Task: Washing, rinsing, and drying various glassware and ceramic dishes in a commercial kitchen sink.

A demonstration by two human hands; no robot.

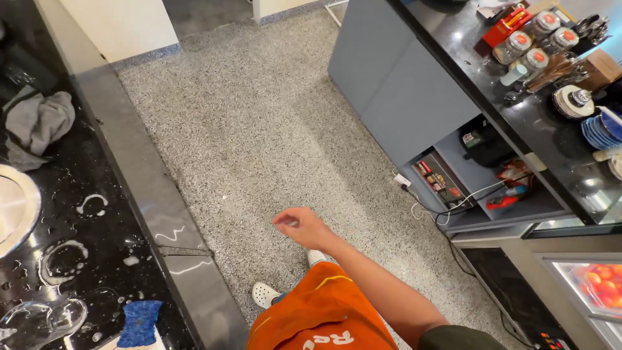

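grip first: the right hand [299, 227] hung loosely curled and empty over the speckled floor [259, 129], left hand out of view. nearest thing, a blue sponge [140, 323], lay on the wet black tabletop [84, 259] by its edge. wide open aisle between counters.

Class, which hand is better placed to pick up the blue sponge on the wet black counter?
Probably right: the right hand is empty and stretched towards the rectangular blue sponge on the wet black counter. The left hand is unseen.
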